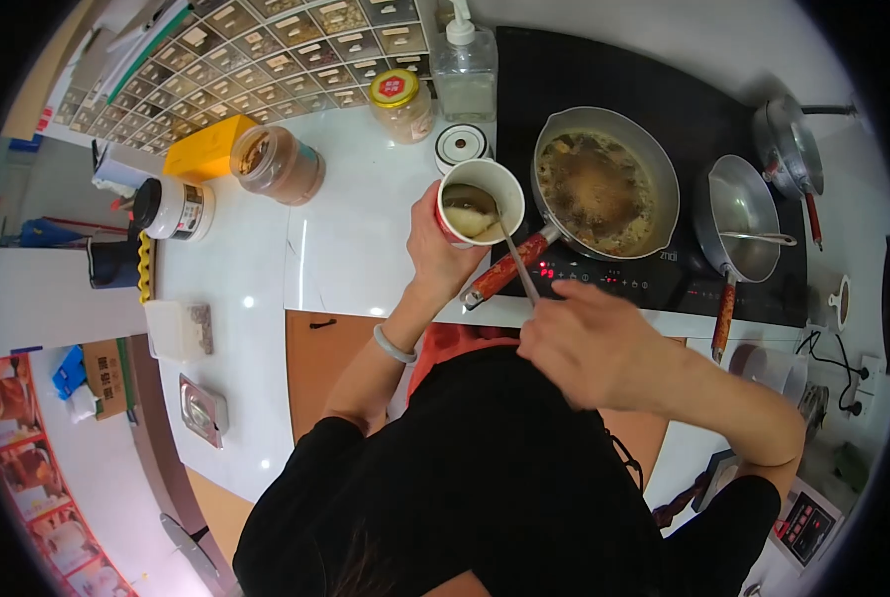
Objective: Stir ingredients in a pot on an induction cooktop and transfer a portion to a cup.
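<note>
My left hand (445, 242) is wrapped around a paper cup (510, 192), tilted so that its inside shows. Dark liquid and a pale, soft-looking lump (469, 221) sit in the cup. In my right hand (590, 339) is the handle of a slim metal utensil (521, 265); its tip reaches into the cup, and its end is hidden there. Just right of the cup, a saucepan (668, 179) of bubbling brown broth stands on the black induction cooktop (609, 60). The pan's red-patterned handle (506, 270) points toward me, passing below the cup.
Right of the broth stands a second saucepan (736, 194) with a spoon (758, 238) in it. Behind the cup are a lidded jar (401, 112) and a pump bottle (466, 86). Farther left are an open plastic jar (288, 168), a yellow box (210, 149) and a black-lidded tub (183, 210).
</note>
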`<action>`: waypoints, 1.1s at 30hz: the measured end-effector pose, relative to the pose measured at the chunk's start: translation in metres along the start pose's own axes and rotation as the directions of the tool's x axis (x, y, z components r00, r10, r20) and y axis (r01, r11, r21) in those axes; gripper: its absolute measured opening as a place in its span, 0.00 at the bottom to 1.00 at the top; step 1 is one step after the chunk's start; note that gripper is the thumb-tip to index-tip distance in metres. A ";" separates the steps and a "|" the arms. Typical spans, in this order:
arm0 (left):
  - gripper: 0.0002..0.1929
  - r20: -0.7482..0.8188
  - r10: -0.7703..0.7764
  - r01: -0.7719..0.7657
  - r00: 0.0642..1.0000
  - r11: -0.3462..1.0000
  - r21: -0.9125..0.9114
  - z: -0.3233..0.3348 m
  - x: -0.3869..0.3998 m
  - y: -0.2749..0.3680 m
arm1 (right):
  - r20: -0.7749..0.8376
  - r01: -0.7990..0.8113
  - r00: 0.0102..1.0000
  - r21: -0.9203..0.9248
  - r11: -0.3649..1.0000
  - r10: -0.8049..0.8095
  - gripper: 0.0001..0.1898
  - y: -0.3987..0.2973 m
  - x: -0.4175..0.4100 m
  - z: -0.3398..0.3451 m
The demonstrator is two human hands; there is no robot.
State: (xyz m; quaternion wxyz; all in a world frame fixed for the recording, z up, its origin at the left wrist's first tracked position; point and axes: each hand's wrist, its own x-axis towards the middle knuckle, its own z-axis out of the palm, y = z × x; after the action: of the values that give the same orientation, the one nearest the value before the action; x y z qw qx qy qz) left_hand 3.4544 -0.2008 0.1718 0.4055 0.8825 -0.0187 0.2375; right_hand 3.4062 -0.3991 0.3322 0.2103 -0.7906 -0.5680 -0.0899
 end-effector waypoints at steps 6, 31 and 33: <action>0.40 -0.119 -0.016 -0.001 0.993 0.991 -0.137 0.001 -0.019 -0.033 | 0.115 0.226 0.973 -0.315 0.922 -0.200 0.11 -0.012 -0.012 0.009; 0.27 -0.069 -0.296 0.251 0.953 0.896 -0.367 0.014 -0.057 -0.118 | 0.144 -0.220 0.961 -0.132 0.967 0.238 0.19 0.044 -0.110 0.000; 0.25 -0.051 -0.395 0.350 0.917 0.861 -0.369 0.000 -0.077 -0.105 | 0.147 -0.151 0.972 -0.217 0.964 0.186 0.19 0.057 -0.108 0.013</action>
State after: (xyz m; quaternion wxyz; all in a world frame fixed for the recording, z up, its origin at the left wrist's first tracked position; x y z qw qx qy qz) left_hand 3.4097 -0.1422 0.0639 0.5953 0.7658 0.1358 0.2019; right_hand 3.4217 -0.5012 0.2662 0.0867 -0.8583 -0.5017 -0.0634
